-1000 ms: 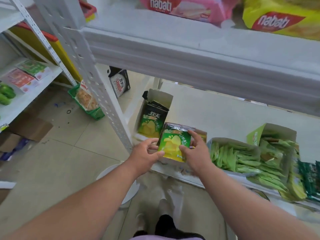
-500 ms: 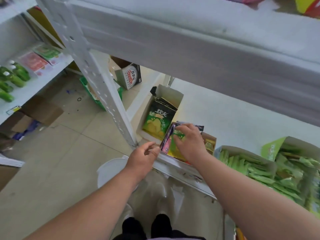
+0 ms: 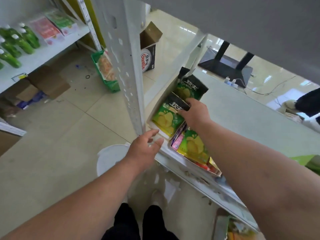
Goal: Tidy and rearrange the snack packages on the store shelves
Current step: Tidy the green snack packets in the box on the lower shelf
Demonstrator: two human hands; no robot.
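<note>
Fingers of the left hand [image 3: 143,149] hang loose, holding nothing, by the shelf's [image 3: 245,122] front corner. Beyond, the right hand [image 3: 194,113] pinches a chip packet [image 3: 168,116] over the white box [image 3: 150,122]. Seat it upright, flush behind the box's front wall.

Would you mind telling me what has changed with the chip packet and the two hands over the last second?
The right hand has carried the green chip packet from the front box into the white box by the upright post, in front of the packet already there, and still grips its top. The left hand let go and hovers open at the shelf edge. The other packets stayed put.
</note>
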